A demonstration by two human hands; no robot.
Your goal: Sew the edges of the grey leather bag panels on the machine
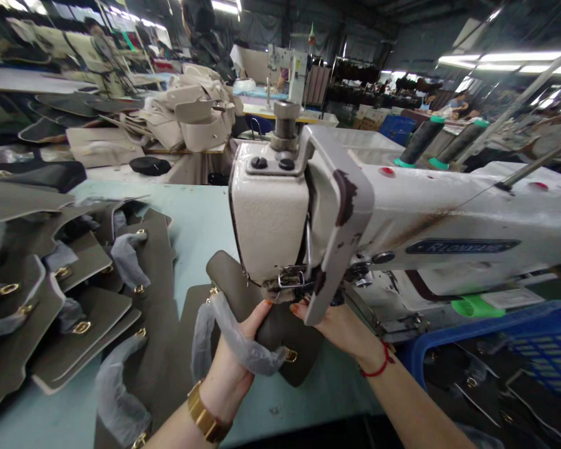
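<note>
A dark grey-brown bag panel (302, 349) lies under the head of a white sewing machine (268, 218). Its short handle (243, 343), wrapped in clear plastic, joins gold-coloured metal fittings. My left hand (236, 358) reaches beneath the handle and grips the panel, its thumb on top close to the needle area. On the other side, my right hand (336, 327) holds the panel's right part, with the machine's grey bracket (350, 218) hiding some of its fingers. The needle and presser foot are mostly concealed by the machine head.
Similar panels with wrapped handles (126, 380) lie piled on the pale green table (191, 215) at left. A blue plastic basket (414, 355) holding more panels stands at right. Beige bag pieces (201, 118) are heaped behind. Thread spools (421, 140) rise beyond the machine arm.
</note>
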